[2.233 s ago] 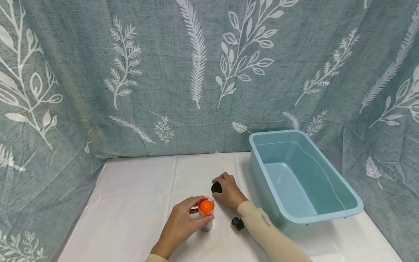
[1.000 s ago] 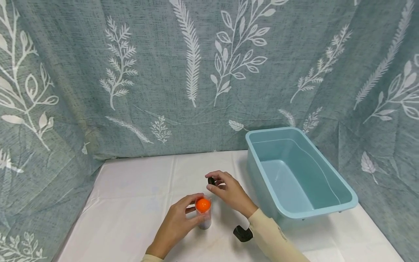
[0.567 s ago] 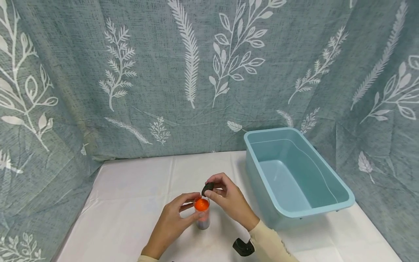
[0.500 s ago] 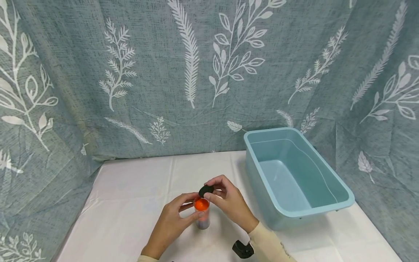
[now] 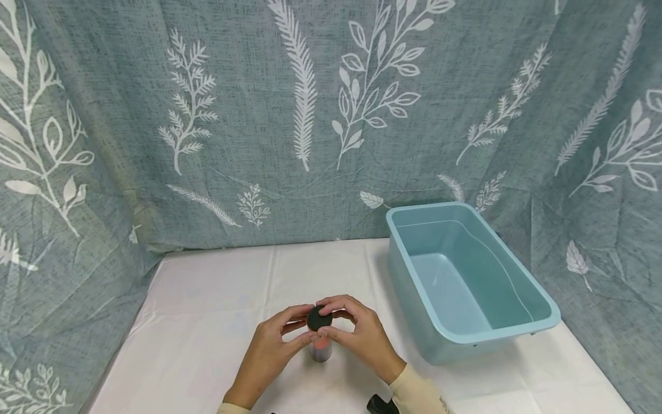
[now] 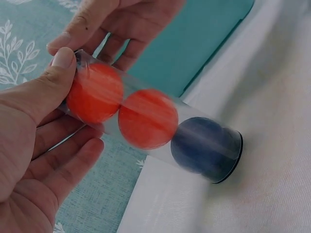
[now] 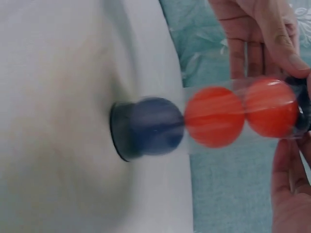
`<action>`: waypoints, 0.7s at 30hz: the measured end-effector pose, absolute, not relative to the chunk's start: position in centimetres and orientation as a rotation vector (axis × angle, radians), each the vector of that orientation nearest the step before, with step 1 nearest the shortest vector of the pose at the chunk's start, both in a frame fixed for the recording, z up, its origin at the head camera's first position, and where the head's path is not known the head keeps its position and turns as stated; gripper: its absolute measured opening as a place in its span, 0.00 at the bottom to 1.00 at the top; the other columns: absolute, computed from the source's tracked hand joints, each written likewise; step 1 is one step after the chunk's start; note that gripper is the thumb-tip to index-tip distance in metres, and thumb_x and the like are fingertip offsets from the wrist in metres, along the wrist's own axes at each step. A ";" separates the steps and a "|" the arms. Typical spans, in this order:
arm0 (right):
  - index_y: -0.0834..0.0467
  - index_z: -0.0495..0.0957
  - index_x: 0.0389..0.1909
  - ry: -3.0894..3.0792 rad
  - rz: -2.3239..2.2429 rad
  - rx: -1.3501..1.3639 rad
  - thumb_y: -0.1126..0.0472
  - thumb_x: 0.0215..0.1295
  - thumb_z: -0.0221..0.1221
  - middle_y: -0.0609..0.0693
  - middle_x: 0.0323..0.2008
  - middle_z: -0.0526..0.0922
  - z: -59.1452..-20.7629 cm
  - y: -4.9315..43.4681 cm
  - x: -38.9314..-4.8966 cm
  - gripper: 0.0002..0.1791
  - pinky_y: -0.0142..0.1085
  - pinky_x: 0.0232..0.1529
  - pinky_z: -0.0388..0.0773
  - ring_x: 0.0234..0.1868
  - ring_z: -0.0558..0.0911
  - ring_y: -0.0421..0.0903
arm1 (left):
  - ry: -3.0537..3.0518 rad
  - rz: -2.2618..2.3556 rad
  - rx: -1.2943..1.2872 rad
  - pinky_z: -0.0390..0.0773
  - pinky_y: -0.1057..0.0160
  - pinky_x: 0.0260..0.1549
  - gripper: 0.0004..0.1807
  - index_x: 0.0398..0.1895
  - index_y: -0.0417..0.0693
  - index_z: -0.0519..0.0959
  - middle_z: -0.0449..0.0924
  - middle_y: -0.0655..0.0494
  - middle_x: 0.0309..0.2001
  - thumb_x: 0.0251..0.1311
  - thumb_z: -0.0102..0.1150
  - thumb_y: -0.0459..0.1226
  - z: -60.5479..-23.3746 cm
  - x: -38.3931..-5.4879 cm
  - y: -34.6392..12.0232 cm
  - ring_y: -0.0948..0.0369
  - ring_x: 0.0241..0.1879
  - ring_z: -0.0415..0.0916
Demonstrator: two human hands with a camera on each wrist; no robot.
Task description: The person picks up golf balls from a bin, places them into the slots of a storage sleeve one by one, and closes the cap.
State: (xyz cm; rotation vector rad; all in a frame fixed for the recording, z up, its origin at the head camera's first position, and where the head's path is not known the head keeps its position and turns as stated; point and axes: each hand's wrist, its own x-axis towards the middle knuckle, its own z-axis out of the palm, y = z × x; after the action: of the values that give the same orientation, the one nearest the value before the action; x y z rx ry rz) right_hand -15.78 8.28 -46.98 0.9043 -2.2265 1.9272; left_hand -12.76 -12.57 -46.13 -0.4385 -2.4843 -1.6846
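A clear tube [image 5: 322, 352] stands on the white cloth in the head view. Two orange balls [image 6: 148, 119] and a dark blue ball [image 6: 198, 144] are stacked inside it, the blue one lowest. My left hand [image 5: 274, 352] grips the tube near its top, thumb on the near side. At the tube's mouth sits a round black lid [image 5: 319, 319], pinched by the thumb and fingers of my right hand [image 5: 366, 333]. Both hands' fingertips meet around the rim. Whether the lid is fully seated cannot be made out.
To the right stands a large light-blue plastic tub [image 5: 414, 261], with nothing seen inside. A leaf-patterned blue-grey curtain [image 5: 248, 144] hangs behind and at both sides. A black device [image 5: 381, 404] shows beside my right sleeve. White cloth [image 5: 207, 322] covers the table.
My right hand has brought the black lid from behind the tube, tilted it flat and lowered it onto the mouth, covering the top orange ball. My left hand has kept its grip on the tube.
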 end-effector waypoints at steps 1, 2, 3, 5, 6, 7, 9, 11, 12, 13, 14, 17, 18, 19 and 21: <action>0.56 0.81 0.50 -2.212 1.932 0.910 0.67 0.60 0.70 0.52 0.57 0.81 -47.1 8.2 -15.8 0.17 0.42 0.60 0.79 0.59 0.80 0.49 | -2.485 -1.688 -0.440 0.79 0.67 0.55 0.26 0.59 0.56 0.80 0.81 0.65 0.57 0.55 0.74 0.39 -46.1 -12.8 -12.6 0.63 0.54 0.81; 0.56 0.81 0.51 -2.197 1.928 0.920 0.68 0.60 0.69 0.53 0.58 0.81 -47.3 8.2 -15.8 0.18 0.42 0.60 0.79 0.59 0.80 0.49 | -2.486 -1.686 -0.444 0.79 0.67 0.55 0.26 0.59 0.56 0.80 0.81 0.65 0.57 0.55 0.74 0.39 -46.1 -12.8 -12.6 0.63 0.54 0.81; 0.57 0.81 0.51 -2.188 1.917 0.929 0.68 0.60 0.69 0.53 0.58 0.81 -47.4 8.2 -15.7 0.18 0.41 0.60 0.79 0.59 0.80 0.49 | -2.486 -1.689 -0.445 0.79 0.68 0.55 0.26 0.59 0.56 0.80 0.81 0.65 0.57 0.55 0.74 0.39 -46.1 -12.8 -12.6 0.63 0.54 0.81; 0.55 0.82 0.50 -2.183 1.899 0.932 0.67 0.60 0.70 0.52 0.58 0.81 -47.5 8.2 -15.7 0.18 0.40 0.60 0.79 0.60 0.80 0.49 | -2.482 -1.693 -0.451 0.79 0.67 0.55 0.26 0.59 0.55 0.80 0.81 0.64 0.57 0.55 0.73 0.38 -46.1 -12.8 -12.6 0.63 0.55 0.81; 0.54 0.83 0.50 -2.185 1.880 0.930 0.66 0.59 0.70 0.51 0.58 0.81 -47.4 8.2 -15.7 0.17 0.40 0.60 0.78 0.60 0.80 0.48 | -2.480 -1.690 -0.454 0.79 0.67 0.54 0.26 0.59 0.54 0.80 0.82 0.63 0.57 0.56 0.73 0.38 -46.1 -12.8 -12.6 0.62 0.54 0.81; 0.53 0.83 0.50 -2.187 1.853 0.932 0.65 0.59 0.70 0.49 0.58 0.82 -47.3 8.2 -15.7 0.17 0.39 0.60 0.78 0.60 0.80 0.47 | -2.476 -1.686 -0.461 0.80 0.67 0.54 0.25 0.59 0.53 0.80 0.82 0.62 0.57 0.56 0.73 0.38 -46.2 -12.8 -12.7 0.62 0.54 0.82; 0.52 0.84 0.49 -2.182 1.778 0.944 0.62 0.58 0.71 0.48 0.57 0.83 -47.2 8.2 -15.7 0.17 0.39 0.60 0.79 0.59 0.80 0.47 | -2.459 -1.682 -0.478 0.81 0.66 0.53 0.25 0.59 0.50 0.81 0.82 0.59 0.57 0.57 0.72 0.37 -46.2 -12.9 -12.7 0.60 0.53 0.83; 0.51 0.84 0.48 -2.162 1.718 0.957 0.62 0.56 0.72 0.48 0.56 0.84 -47.3 8.2 -15.8 0.17 0.40 0.59 0.79 0.58 0.81 0.47 | -2.432 -1.688 -0.501 0.81 0.66 0.51 0.24 0.59 0.46 0.81 0.82 0.55 0.57 0.57 0.71 0.36 -46.3 -12.9 -12.7 0.58 0.52 0.83; 0.51 0.85 0.47 -2.151 1.699 0.960 0.61 0.56 0.72 0.48 0.56 0.84 -47.4 8.2 -15.9 0.17 0.40 0.59 0.79 0.58 0.81 0.47 | -2.418 -1.690 -0.513 0.82 0.66 0.51 0.24 0.59 0.45 0.81 0.82 0.53 0.57 0.57 0.71 0.35 -46.4 -12.9 -12.7 0.58 0.51 0.84; 0.51 0.85 0.47 -2.141 1.685 0.965 0.62 0.55 0.72 0.48 0.55 0.84 -47.5 8.2 -15.9 0.17 0.40 0.59 0.79 0.57 0.82 0.47 | -2.402 -1.696 -0.526 0.82 0.66 0.50 0.24 0.58 0.44 0.81 0.82 0.52 0.57 0.57 0.70 0.35 -46.4 -12.9 -12.7 0.57 0.51 0.84; 0.51 0.85 0.46 -2.130 1.679 0.966 0.62 0.54 0.73 0.47 0.55 0.84 -47.6 8.2 -15.9 0.17 0.40 0.58 0.80 0.57 0.82 0.46 | -2.389 -1.696 -0.535 0.82 0.66 0.50 0.23 0.58 0.43 0.81 0.82 0.51 0.56 0.57 0.70 0.35 -46.4 -12.9 -12.7 0.57 0.51 0.84; 0.51 0.84 0.44 -2.095 1.660 0.972 0.63 0.52 0.74 0.47 0.54 0.85 -47.9 8.1 -16.0 0.17 0.39 0.57 0.81 0.55 0.82 0.46 | -2.367 -1.683 -0.541 0.82 0.68 0.49 0.23 0.57 0.44 0.81 0.83 0.52 0.55 0.57 0.70 0.35 -46.5 -12.8 -12.6 0.57 0.51 0.84; 0.51 0.84 0.43 -2.083 1.653 0.974 0.64 0.51 0.74 0.47 0.54 0.85 -48.1 8.1 -16.0 0.17 0.39 0.56 0.81 0.55 0.82 0.46 | -2.361 -1.681 -0.541 0.82 0.68 0.49 0.22 0.57 0.44 0.81 0.83 0.53 0.55 0.58 0.70 0.35 -46.6 -12.8 -12.5 0.57 0.51 0.84; 0.51 0.84 0.43 -2.068 1.644 0.978 0.64 0.51 0.74 0.48 0.54 0.85 -48.2 8.1 -15.9 0.17 0.39 0.56 0.81 0.54 0.82 0.46 | -2.356 -1.678 -0.542 0.82 0.68 0.48 0.22 0.57 0.44 0.82 0.83 0.53 0.55 0.58 0.70 0.34 -46.6 -12.7 -12.5 0.57 0.51 0.84; 0.52 0.84 0.43 -2.036 1.626 0.987 0.66 0.50 0.74 0.49 0.54 0.85 -48.3 8.0 -15.9 0.18 0.39 0.55 0.82 0.53 0.82 0.47 | -2.347 -1.674 -0.545 0.82 0.68 0.48 0.22 0.57 0.44 0.81 0.83 0.53 0.54 0.58 0.69 0.34 -46.7 -12.7 -12.4 0.58 0.51 0.84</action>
State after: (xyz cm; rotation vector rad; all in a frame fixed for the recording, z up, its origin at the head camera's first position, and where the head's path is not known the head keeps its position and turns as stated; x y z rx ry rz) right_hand -15.93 8.02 -48.28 0.9872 -2.0357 1.6257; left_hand -12.68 -12.38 -46.72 -0.5451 -2.3467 -1.6736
